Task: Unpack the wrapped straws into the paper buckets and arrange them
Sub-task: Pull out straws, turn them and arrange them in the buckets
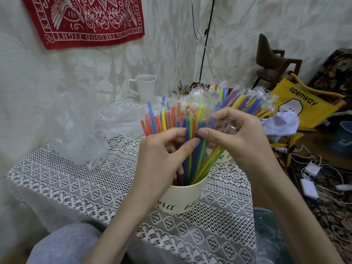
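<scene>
1. Both hands work above the near paper bucket (183, 197). The left hand (162, 149) has its fingers curled, and its thumb and fingers pinch a dark blue straw (187, 130) near the top end.
2. The right hand (238, 134) is just beside the left hand. Its thumb presses on the same group of straws, and its curled fingers hold a crumpled clear wrapper (229, 127).
3. The near paper bucket is cream with black letters and stands close to the near edge of the table (66, 187). Unwrapped straws (162, 119) in blue, orange, yellow and green stand in it and spread out like a fan.
4. A second paper bucket (224, 156) stands behind the right hand, near the right edge of the table. Only a small part of its wall is visible. Wrapped straws (247, 100) in clear plastic rise from that place, behind the fingers.
5. A lace tablecloth (219, 225) covers the table.
6. A clear plastic bag (80, 134) lies near the left edge of the table.
7. A white mug (145, 87) stands at the far edge of the table, close to the wall.
8. A yellow bag (302, 103) with the word "openway" is beyond the right edge of the table, and a red cloth (85, 18) hangs on the wall.
</scene>
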